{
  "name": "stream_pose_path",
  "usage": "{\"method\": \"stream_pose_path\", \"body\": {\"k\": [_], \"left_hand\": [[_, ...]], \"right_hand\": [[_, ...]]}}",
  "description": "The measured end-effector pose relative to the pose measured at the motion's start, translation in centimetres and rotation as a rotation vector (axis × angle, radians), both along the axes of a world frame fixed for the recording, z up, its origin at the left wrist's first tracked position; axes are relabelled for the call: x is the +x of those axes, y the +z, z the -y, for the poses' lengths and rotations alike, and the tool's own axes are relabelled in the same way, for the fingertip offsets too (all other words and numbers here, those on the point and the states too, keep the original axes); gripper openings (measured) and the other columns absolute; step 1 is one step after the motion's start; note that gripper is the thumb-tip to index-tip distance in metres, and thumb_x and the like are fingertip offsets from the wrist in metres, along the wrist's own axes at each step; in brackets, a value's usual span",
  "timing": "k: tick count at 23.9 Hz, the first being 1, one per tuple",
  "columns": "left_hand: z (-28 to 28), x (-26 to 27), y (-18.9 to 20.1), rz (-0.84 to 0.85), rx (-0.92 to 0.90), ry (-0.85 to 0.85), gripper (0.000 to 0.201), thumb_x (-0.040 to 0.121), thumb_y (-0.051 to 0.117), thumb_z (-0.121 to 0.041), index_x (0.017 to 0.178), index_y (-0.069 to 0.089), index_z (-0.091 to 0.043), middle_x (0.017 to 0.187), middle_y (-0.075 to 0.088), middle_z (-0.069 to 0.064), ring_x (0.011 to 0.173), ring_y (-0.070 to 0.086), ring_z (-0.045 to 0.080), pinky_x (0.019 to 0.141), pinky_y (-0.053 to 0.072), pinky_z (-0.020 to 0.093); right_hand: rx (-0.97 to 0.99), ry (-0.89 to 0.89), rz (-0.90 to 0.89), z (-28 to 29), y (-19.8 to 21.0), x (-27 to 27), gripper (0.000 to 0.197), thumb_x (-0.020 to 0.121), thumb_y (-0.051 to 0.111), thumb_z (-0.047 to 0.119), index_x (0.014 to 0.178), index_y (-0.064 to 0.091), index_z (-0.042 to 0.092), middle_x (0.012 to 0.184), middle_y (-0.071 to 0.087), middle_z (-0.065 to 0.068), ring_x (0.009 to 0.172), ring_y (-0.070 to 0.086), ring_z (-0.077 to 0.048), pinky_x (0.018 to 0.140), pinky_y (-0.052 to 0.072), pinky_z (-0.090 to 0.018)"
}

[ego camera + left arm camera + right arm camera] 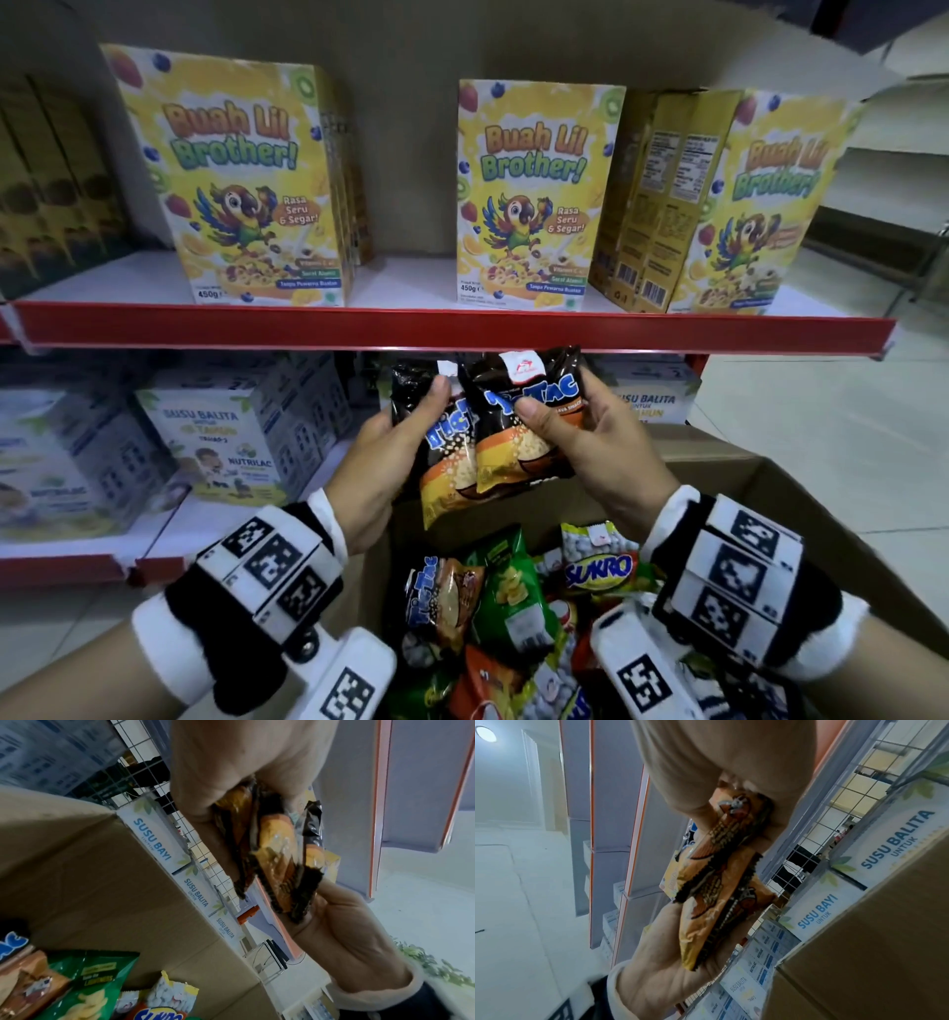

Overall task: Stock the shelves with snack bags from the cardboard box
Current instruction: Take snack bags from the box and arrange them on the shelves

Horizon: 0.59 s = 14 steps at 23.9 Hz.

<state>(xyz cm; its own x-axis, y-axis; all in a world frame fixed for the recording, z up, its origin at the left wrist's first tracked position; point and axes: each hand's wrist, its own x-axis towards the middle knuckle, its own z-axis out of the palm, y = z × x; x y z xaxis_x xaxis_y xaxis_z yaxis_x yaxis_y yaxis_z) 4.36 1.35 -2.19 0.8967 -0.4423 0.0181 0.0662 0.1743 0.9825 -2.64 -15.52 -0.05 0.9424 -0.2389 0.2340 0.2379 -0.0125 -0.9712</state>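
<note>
Nearest in the head view, the cardboard box (pixel 801 519) holds mixed snack bags (pixel 508 591). Above it, the left hand (pixel 390 447) grasps one Tic Tac bag (pixel 441 462) and the right hand (pixel 580 437) grasps another Tic Tac bag (pixel 524 437), just below the red shelf edge (pixel 452 329).

Left wrist view: fingers clamp the bag (pixel 277 852).

Right wrist view: both bags overlap (pixel 718 882).

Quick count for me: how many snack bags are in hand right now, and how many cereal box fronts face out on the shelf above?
Tic Tac snack bags held: 2, one in the left hand at, one in the right hand at.
Buah Lil Brother cereal box fronts facing out: 3, at.
Total: 5.
</note>
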Motion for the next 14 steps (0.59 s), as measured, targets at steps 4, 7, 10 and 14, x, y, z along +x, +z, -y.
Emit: {"method": "stream_pose_path", "body": {"k": [4,7,10,14], "left_hand": [[0.3,0.3,0.5,0.085,0.012,0.133,0.047,0.084,0.054,-0.055,0.115,0.066,-0.023,0.11,0.072,-0.001,0.104,0.067,0.018,0.099,0.048,0.043],[0.8,1.1,1.4,0.164,-0.011,0.208,0.052,0.08,0.054,-0.057,0.115,0.066,-0.02,0.113,0.071,-0.001,0.108,0.065,0.018,0.101,0.046,0.046],[1.4,1.9,2.2,0.249,-0.004,0.257,0.053,0.079,0.054,-0.058,0.111,0.067,-0.018,0.11,0.071,0.002,0.107,0.065,0.02,0.099,0.047,0.049],[2.7,3.7,2.2,0.398,0.026,0.331,0.039,0.083,0.054,-0.052,0.093,0.067,-0.017,0.099,0.072,0.011,0.099,0.067,0.025,0.091,0.05,0.052]], "right_hand": [[0.02,0.017,0.027,0.1,0.3,0.2,0.027,0.079,0.068,0.018,0.105,0.063,0.021,0.092,0.075,0.003,0.083,0.071,-0.013,0.069,0.057,-0.025],[0.059,0.005,0.03,0.6,0.6,0.7,0.036,0.074,0.071,0.023,0.108,0.063,0.014,0.092,0.075,0.0,0.083,0.072,-0.016,0.066,0.055,-0.023],[0.065,0.002,0.048,0.8,0.7,1.3,0.04,0.072,0.072,0.025,0.109,0.063,0.014,0.091,0.075,0.002,0.082,0.072,-0.013,0.064,0.055,-0.021],[0.033,-0.019,0.089,1.6,0.4,2.7,0.038,0.072,0.07,0.028,0.108,0.062,0.019,0.091,0.075,0.006,0.083,0.072,-0.011,0.065,0.055,-0.022]]}}
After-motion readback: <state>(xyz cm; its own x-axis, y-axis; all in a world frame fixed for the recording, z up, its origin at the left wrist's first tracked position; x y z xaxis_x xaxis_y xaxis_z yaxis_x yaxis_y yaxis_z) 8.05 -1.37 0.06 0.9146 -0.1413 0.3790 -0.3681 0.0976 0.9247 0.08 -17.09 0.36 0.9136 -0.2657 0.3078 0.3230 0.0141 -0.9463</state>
